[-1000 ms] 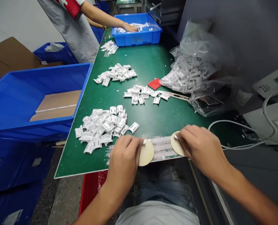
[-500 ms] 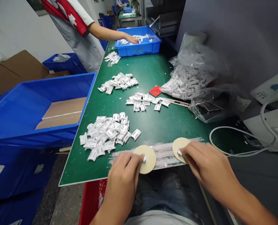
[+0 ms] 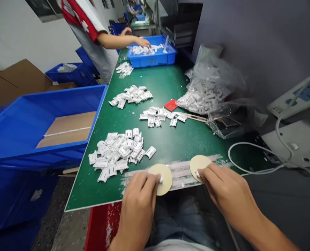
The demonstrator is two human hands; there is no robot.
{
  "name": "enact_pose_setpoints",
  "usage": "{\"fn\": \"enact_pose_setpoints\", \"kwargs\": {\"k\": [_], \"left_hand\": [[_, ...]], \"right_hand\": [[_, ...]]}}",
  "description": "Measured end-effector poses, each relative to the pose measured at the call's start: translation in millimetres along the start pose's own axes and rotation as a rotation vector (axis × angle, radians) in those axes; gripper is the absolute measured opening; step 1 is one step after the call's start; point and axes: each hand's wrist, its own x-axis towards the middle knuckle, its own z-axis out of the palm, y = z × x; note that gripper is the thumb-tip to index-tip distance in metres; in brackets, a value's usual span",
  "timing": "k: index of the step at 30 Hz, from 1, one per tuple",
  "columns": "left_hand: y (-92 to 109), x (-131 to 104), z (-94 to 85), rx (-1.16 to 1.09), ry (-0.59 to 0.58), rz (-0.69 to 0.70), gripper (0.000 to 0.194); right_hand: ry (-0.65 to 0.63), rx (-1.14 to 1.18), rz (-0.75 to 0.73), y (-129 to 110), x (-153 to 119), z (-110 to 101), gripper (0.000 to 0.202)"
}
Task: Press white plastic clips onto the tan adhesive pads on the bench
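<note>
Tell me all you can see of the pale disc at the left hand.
The disc is round and pale yellow, with a plain matte face; its material is unclear. It sits at the near edge of the green table, over whitish streaks. The left hand covers part of its left side, pinching a small white piece against it.

L hand [image 3: 140,197] & R hand [image 3: 228,191] fwd, apart, each in thumb-finger pinch.

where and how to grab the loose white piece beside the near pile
Probably pinch the loose white piece across its long edges, toward the end away from the near pile, coming from the picture's right: it is elongated and lies slantwise, with bare green table beyond that end.
</note>
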Motion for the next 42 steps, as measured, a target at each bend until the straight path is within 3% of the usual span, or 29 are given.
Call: {"fn": "enact_pose_setpoints", "kwargs": {"k": [7,13,17,19,21,25,29,32,35,38,42], "left_hand": [[5,-9,0.5,-0.003,-0.001,-0.09,0.016],[-1,-4,5.2,-0.014,0.079,-0.037,0.018],[-3,-46,3.6,-0.174,0.117,-0.024,0.02],[-2,-68,-1.2,-0.286,0.113,-0.087,0.022],[1,-76,-8.9,-0.367,0.095,-0.201,0.019],[6,-46,-21.0,-0.593,0.123,-0.48,0.02],[9,-13,-12.5,-0.816,0.157,-0.597,0.025],[4,-8,2.0,-0.721,0.136,-0.51,0.014],[-6,-15,10.7,-0.407,0.098,-0.318,0.013],[-11,-20,9.2,-0.18,0.053,-0.152,0.021],[-9,-19,3.0,-0.065,0.039,-0.034,0.021]], "right_hand": [[-0.006,-0.023,0.019,1,-2,2,0.023],[-0.004,-0.008,0.029,-1,3,-6,0.023],[0.013,0.187,-0.065,-14,-30,-18,0.026],[0.034,0.322,-0.012,-16,-50,-20,0.022],[0.089,0.459,0.15,-13,-61,-18,0.02],[0.155,0.8,0.514,-1,-54,-8,0.027],[0.146,1.071,0.538,4,-30,8,0.008],[0.126,0.921,0.494,3,-18,16,0.005],[0.14,0.596,0.31,2,-14,16,0.01],[0.206,0.295,0.097,4,-15,10,0.014],[0.103,0.105,0.001,4,-19,4,0.017]]}}
